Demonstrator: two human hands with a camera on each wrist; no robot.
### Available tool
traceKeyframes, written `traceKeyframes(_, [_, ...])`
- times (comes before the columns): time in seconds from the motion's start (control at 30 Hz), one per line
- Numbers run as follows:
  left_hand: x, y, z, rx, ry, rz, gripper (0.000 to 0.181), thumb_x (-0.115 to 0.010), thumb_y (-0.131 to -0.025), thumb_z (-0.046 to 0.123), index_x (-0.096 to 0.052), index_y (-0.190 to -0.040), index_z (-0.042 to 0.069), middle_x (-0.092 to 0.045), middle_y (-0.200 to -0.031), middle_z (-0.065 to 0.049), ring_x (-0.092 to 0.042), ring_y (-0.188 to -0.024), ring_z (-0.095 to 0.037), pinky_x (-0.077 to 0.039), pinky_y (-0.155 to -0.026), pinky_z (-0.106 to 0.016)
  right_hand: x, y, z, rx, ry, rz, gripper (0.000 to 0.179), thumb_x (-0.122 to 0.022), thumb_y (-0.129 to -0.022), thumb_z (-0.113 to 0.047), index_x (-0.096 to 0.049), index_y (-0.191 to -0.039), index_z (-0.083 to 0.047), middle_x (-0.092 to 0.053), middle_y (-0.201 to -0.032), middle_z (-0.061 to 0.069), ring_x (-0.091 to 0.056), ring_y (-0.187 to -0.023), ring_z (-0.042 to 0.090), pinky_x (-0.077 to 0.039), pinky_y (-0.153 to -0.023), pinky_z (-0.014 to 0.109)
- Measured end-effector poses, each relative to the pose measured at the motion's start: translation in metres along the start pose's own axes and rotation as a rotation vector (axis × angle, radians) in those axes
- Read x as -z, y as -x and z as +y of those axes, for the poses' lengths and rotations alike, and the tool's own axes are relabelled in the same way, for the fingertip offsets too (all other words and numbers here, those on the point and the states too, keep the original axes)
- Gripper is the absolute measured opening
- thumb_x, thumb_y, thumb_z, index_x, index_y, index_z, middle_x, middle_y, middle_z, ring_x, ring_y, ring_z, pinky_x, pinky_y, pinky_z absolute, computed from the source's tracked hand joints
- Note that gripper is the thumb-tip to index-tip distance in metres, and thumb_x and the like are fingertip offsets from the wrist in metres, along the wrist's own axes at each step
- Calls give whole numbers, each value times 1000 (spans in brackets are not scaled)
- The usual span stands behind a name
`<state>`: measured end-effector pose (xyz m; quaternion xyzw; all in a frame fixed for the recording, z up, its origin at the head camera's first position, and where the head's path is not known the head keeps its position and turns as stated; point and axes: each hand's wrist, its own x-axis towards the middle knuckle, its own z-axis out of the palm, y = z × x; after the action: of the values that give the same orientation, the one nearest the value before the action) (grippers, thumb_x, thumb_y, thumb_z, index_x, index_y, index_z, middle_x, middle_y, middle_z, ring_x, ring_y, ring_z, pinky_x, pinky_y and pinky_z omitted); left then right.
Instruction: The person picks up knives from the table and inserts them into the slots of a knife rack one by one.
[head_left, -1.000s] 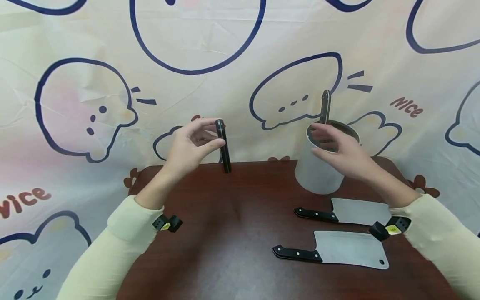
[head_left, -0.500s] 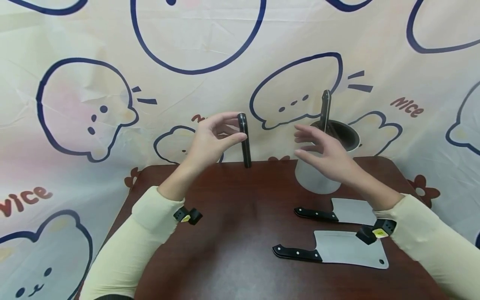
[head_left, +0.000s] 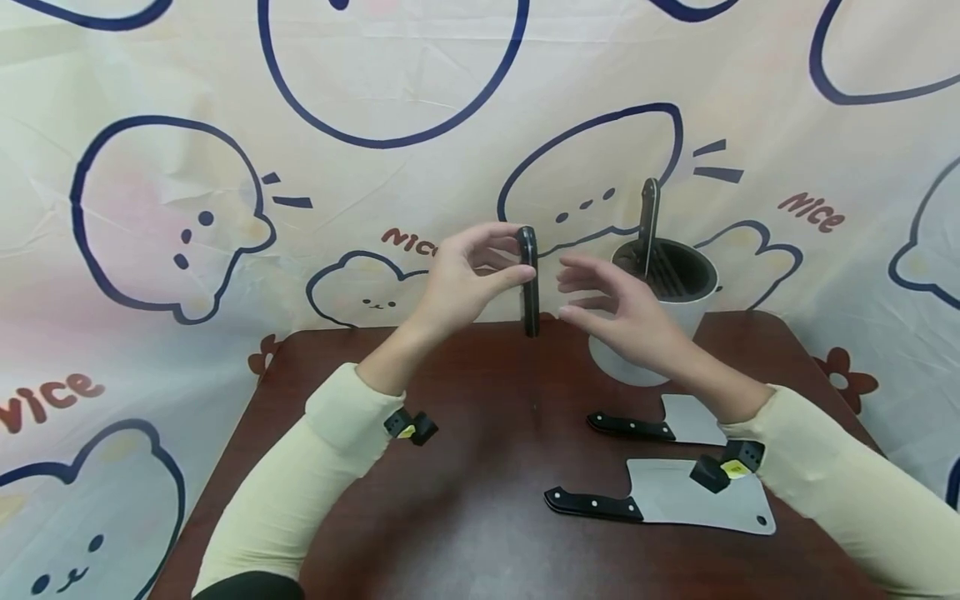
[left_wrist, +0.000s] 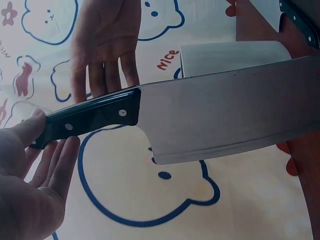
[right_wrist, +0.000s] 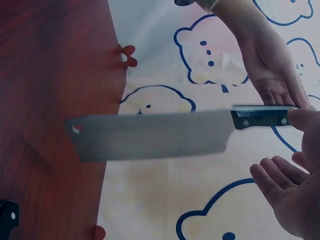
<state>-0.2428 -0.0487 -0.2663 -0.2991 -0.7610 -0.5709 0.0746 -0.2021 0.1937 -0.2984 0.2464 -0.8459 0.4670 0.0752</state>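
From here I can read "Nice" in reddish-brown letters on the cartoon-printed backdrop cloth, upper right; again mid-picture, its end meeting the left hand; and at far left, cut by the edge. I can't read the yellow stickers on the wrist cameras.

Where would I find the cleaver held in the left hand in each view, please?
Head: cleaver just right of centre, in the left hand.
Left wrist: across the frame, handle left, blade reaching the right edge.
Right wrist: across the middle, handle right.
Shared landmark: the brown table.
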Motion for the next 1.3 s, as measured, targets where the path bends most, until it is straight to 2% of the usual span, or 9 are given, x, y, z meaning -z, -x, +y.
traceKeyframes(0.2, [-12,-4,3,-19,24,-20,45,-80,-90,12,-65,-132,9,-70,-113,-6,-72,-95,-18,-58,-87,-38,-10,-2,-3,4,-47,25,58,-73,-95,-14,-48,-148,-10,-61,-134,11,-61,-122,24,-53,-100,44])
traceKeyframes(0.37, [-15,-6,5,-25,13,-7,45,-81,-89,14,-66,-132,11,-70,-112,-5,-72,-93,-17,-58,-86,-36,-15,-2,-4,5,-55,38,52,-72,-96,-11,-51,-143,-7,-60,-131,10,-60,-121,24,-53,-100,46])
traceKeyframes(0.67, [-20,-8,6,-44,38,-6,46,-81,-88,11,-66,-131,8,-70,-109,-8,-73,-92,-18,-59,-84,-35,-20,-1,0,17,-82,70,46,-70,-96,-7,-54,-139,-4,-63,-122,11,-63,-113,22,-55,-95,31])
traceKeyframes(0.77, [-20,-9,6,-33,42,-14,46,-80,-89,11,-65,-132,7,-70,-110,-8,-72,-94,-18,-59,-85,-34,-19,-1,1,18,-78,70,45,-70,-97,-7,-54,-138,-3,-63,-122,11,-64,-111,23,-55,-94,28])
traceKeyframes(0.97, [-20,-10,3,-12,56,-40,46,-78,-92,14,-63,-135,7,-71,-113,-8,-70,-100,-18,-57,-90,-34,-14,0,0,0,-61,66,43,-70,-96,-7,-56,-136,-1,-65,-121,12,-65,-110,23,-55,-95,34])
traceKeyframes(1.17, [-18,-8,-1,-16,64,-75,39,-68,-99,19,-62,-137,9,-70,-115,-6,-69,-98,-18,-57,-87,-35,-4,2,-3,-16,-59,75,42,-71,-96,-7,-57,-135,-2,-66,-120,12,-65,-109,21,-54,-96,31])
traceKeyframes(1.3, [-14,-3,-7,-6,57,-108,37,-64,-102,19,-61,-137,8,-69,-116,-8,-69,-97,-21,-58,-85,-35,6,6,-5,-55,-32,94,44,-72,-96,-9,-56,-136,-3,-66,-121,11,-64,-110,19,-52,-101,38])
